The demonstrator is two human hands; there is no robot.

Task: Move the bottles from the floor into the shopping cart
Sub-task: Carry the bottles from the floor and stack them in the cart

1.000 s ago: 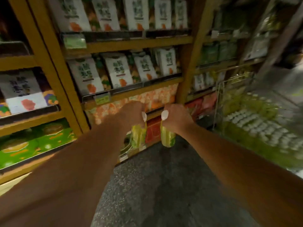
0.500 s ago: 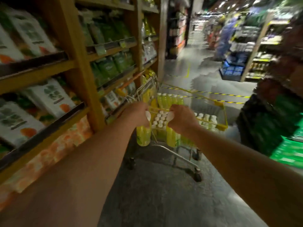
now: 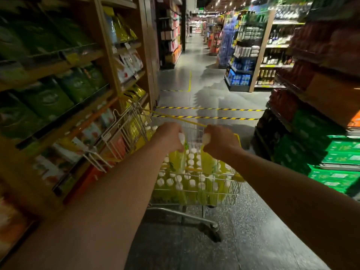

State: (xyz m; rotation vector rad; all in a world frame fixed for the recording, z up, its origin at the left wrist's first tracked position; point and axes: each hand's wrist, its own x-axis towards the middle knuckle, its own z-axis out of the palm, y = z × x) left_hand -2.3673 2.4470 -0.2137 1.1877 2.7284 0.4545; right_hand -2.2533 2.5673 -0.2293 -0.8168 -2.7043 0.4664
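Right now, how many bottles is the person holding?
2. The left bottle hangs from the left hand, the right bottle from the right hand, each gripped by its neck above the shopping cart. The many bottles standing in it are not counted.

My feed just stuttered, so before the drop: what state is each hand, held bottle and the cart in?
Shopping cart, standing beside the left shelves, basket nearly full.
Bottles in the cart, capped, upright, packed close.
Left hand, gripping the left bottle by its neck.
Right hand, gripping the right bottle by its neck.
Left bottle, capped, hanging roughly upright over the basket.
Right bottle, capped, hanging likewise, not released.
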